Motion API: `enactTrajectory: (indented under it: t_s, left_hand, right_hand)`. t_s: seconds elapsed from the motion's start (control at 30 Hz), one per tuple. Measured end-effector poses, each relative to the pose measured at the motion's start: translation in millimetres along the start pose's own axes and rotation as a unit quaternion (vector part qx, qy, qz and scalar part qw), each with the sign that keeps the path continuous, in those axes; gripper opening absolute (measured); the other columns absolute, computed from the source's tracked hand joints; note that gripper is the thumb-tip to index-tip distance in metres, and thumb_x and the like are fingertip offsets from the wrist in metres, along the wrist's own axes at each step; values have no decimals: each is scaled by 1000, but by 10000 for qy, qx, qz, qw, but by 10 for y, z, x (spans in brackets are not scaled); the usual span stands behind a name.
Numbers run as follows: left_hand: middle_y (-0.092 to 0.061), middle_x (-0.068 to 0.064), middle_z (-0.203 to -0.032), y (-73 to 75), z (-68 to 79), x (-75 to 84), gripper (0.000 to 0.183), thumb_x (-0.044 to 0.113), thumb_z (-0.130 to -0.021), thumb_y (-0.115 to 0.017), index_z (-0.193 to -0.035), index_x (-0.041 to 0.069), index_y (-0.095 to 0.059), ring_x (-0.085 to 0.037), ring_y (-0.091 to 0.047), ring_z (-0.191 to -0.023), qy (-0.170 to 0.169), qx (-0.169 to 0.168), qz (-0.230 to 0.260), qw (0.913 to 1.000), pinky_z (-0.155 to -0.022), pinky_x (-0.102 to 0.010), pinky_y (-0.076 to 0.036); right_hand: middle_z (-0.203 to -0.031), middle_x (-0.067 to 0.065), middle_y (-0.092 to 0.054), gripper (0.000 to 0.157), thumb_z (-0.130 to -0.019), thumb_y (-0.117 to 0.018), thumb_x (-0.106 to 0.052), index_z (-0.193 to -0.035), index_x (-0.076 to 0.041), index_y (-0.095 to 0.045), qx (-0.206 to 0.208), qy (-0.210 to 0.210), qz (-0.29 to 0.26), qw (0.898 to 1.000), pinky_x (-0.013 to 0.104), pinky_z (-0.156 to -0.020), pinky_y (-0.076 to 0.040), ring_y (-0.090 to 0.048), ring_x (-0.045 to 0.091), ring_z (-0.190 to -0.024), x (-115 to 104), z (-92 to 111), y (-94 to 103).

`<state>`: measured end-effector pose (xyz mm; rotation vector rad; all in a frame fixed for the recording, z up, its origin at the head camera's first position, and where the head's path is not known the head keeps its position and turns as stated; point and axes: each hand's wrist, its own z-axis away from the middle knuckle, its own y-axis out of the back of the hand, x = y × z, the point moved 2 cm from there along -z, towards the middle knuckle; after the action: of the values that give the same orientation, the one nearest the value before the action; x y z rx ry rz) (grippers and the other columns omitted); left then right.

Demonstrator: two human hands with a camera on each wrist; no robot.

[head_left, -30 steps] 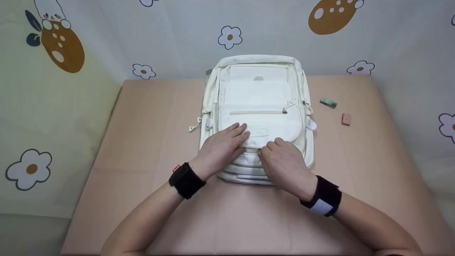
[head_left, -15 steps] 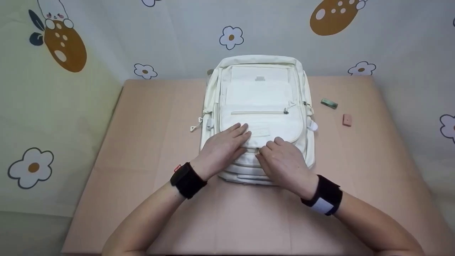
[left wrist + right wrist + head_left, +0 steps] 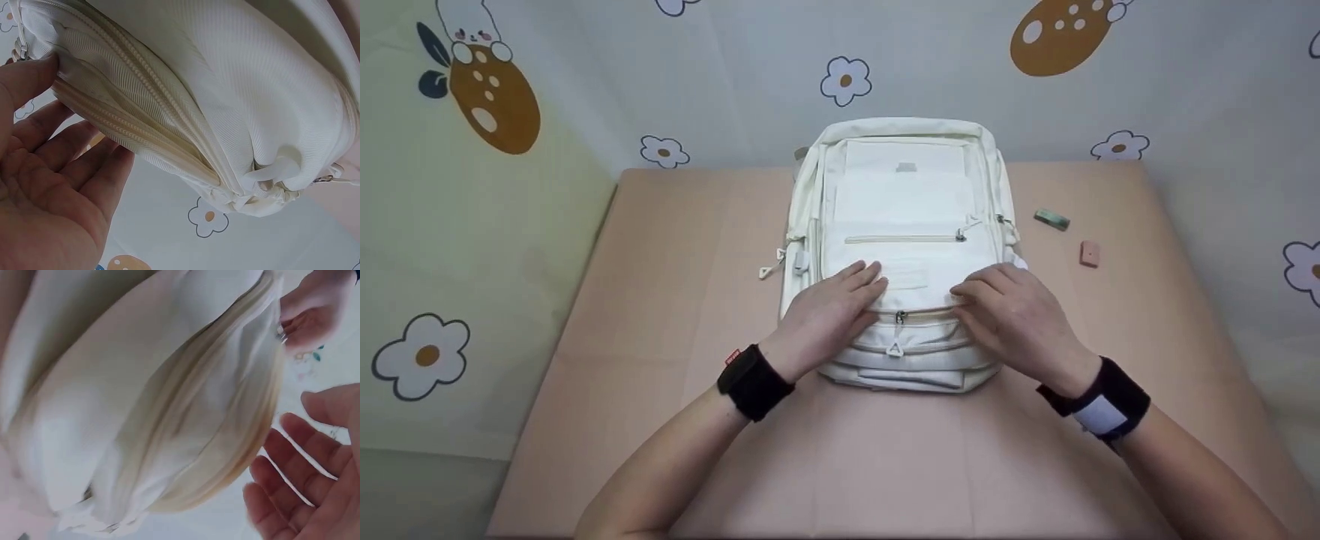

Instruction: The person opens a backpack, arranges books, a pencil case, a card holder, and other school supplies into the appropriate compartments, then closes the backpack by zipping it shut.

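Note:
A cream backpack (image 3: 911,199) lies front up on the table, partly unzipped along its lower front. My left hand (image 3: 829,319) holds the front panel's edge near its lower left, fingers over the face and thumb at the zip opening. In the left wrist view, zipper tape (image 3: 143,70) gapes beside the thumb. A zipper slider (image 3: 901,317) with a triangular pull (image 3: 894,349) hangs between the hands. My right hand (image 3: 1020,319) hovers at the lower right corner, fingers loosely extended. The right wrist view shows the right fingers spread beside the gaping pocket with nothing in them.
Right of the backpack lie a small green block (image 3: 1051,220) and a pink block (image 3: 1090,253). The table (image 3: 675,285) has a peach cover. Patterned curtains (image 3: 750,82) hang behind and at both sides. A strap with a zip pull (image 3: 766,272) sticks out left.
My right hand has let go of the zip pull at the front middle and moved right, its fingers loosening. The pull now hangs free in view. My left hand keeps its place.

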<state>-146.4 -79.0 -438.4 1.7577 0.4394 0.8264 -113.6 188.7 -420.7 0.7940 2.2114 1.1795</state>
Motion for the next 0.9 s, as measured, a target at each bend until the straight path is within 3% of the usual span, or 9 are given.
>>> enactTrajectory:
  t_s: [0.1, 0.2, 0.67, 0.77, 0.83, 0.9]
  left_hand:
    - [-43, -11, -157, -7, 2, 1, 50, 25, -102, -66, -147, 7, -54, -27, -38, -147, 32, 0, -18, 10000, -116, -41, -36]
    - [-43, -11, -157, -15, 3, 3, 50, 24, -101, -66, -147, 8, -54, -27, -38, -146, 64, 6, -32, 10000, -115, -41, -37]
    - [-39, -10, -160, -25, 6, 14, 51, 24, -103, -63, -150, 8, -51, -26, -34, -149, 219, -103, 8, 9997, -119, -40, -30]
    - [-44, -11, -157, -18, 22, 45, 51, 25, -102, -65, -148, 8, -53, -28, -40, -146, 172, 127, -207, 9996, -118, -40, -33]
    - [-52, -13, -150, -15, 35, 83, 47, 25, -99, -69, -141, 6, -60, -29, -49, -138, 79, 479, -374, 9981, -113, -40, -40]
    - [-63, -13, -135, -15, 46, 134, 36, 25, -96, -72, -127, 7, -67, -29, -61, -120, -10, 934, -545, 9941, -100, -38, -50]
  right_hand:
    - [-120, 11, -70, 32, -90, -76, -12, -121, -4, -71, -85, 147, -129, 9998, 43, -102, -48, -62, 29, -118, 98, 68, -39]
    - [-133, 13, -67, 41, -91, -76, -9, -130, -3, -68, -132, 305, -106, 9994, 46, -109, -44, -57, 31, -130, 147, 125, -100]
    - [-135, 10, -65, 39, -93, -75, -10, -131, -6, -69, -32, 398, 106, 9991, 44, -108, -46, -56, 28, -132, 190, 156, -178]
    - [-136, 10, -65, 39, -93, -75, -10, -132, -7, -69, -48, 358, 85, 9993, 44, -109, -46, -56, 27, -133, 192, 161, -182]
    - [-136, 10, -65, 40, -94, -75, -11, -133, -7, -68, -50, 352, 89, 9993, 44, -108, -46, -56, 27, -132, 191, 164, -185]
    - [-136, 10, -65, 40, -93, -75, -11, -133, -7, -68, -33, 348, 101, 9993, 44, -108, -46, -57, 27, -132, 190, 167, -187]
